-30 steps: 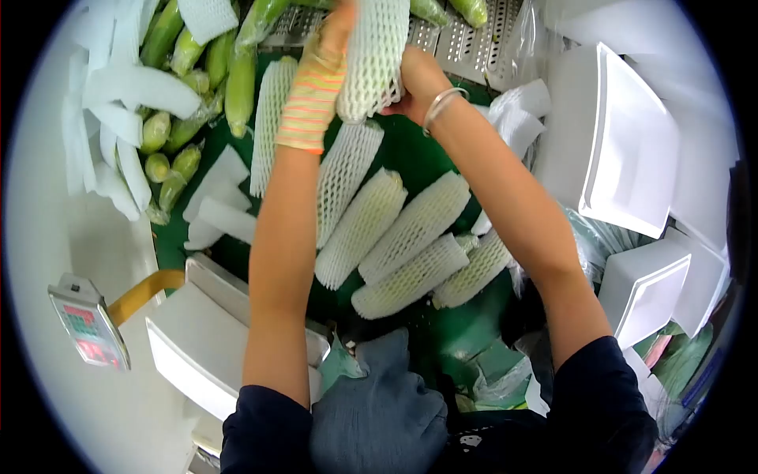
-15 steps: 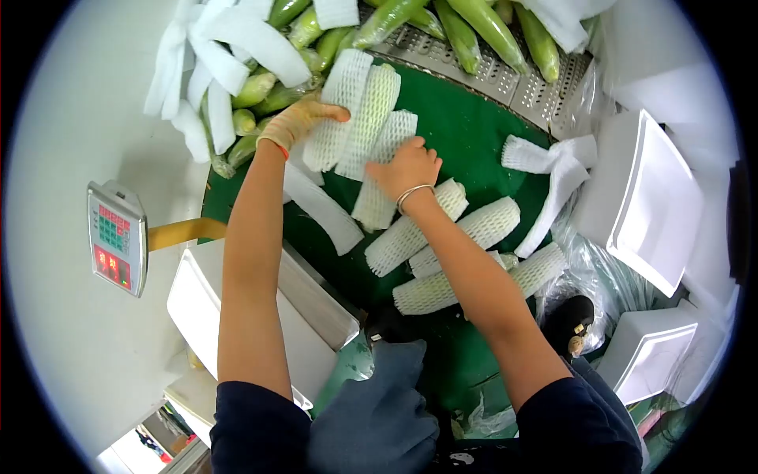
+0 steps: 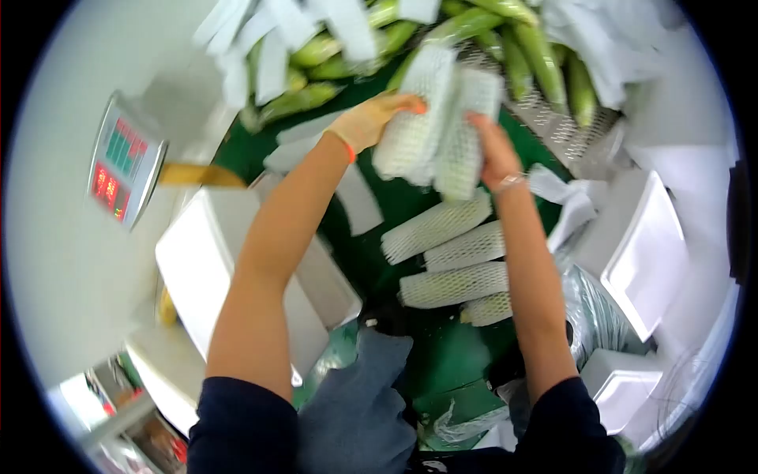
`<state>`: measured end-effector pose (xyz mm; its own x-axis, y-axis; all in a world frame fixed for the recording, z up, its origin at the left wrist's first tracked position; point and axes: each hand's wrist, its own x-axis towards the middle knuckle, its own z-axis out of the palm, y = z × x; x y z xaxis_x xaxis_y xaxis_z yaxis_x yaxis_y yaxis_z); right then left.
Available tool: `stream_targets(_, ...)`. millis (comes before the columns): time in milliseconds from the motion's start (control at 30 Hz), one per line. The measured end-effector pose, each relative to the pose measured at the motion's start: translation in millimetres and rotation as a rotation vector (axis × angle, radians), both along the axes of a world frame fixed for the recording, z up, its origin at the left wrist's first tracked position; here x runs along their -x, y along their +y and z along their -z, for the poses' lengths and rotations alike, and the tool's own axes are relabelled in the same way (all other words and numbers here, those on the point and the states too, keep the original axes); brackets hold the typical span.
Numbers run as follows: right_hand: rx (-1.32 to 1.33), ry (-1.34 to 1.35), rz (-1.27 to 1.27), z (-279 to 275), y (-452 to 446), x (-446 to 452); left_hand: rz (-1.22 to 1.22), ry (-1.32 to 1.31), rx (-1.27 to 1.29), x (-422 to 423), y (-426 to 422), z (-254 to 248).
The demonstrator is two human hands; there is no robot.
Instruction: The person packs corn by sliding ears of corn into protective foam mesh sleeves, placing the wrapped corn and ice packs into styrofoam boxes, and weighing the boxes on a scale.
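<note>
My left hand [image 3: 369,120], in a pale glove with bare fingertips, is closed round a white foam-netted vegetable [image 3: 418,118]. Against it stands another netted vegetable [image 3: 467,134], gripped from the right by my right hand [image 3: 497,150], which is slightly blurred and has a bangle at the wrist. Just below on the green surface [image 3: 379,272] lie several netted vegetables [image 3: 466,284] side by side. Flat foam pieces [image 3: 358,201] lie under and beside my left forearm.
Green vegetables [image 3: 545,67] in clear film and foam strips [image 3: 351,31] are piled at the top. A scale display [image 3: 126,162] stands left, above a white foam box [image 3: 201,265]. More white boxes [image 3: 647,253] and clear plastic [image 3: 596,304] are at right.
Both hands have closed on netted vegetables, which are now raised and gathered together above the row. The camera view has turned, so the scale and boxes appear shifted.
</note>
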<state>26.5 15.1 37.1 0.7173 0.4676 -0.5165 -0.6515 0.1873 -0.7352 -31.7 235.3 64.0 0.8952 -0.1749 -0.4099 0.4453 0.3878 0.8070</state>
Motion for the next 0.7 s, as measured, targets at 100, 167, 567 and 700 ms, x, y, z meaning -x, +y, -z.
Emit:
stream_targets(100,-0.11,-0.017,0.029,-70.1,-6.8,32.5,0.008,-0.475,-0.489,54.5,5.5,-70.5)
stream_targets(167,-0.294,-0.049,-0.121,-118.4,9.9,53.5,-0.01,-0.786,-0.919,98.3,19.9,-127.0)
stream_targets(567,-0.236,-0.21,-0.487,-198.3,209.3,306.6,-0.87,0.188,-0.391,387.9,58.6,-262.1)
stream_targets(700,0.204,-0.329,-0.573,-163.1,224.8,365.5,-0.788,0.203,-0.614,442.8,102.4,-172.8)
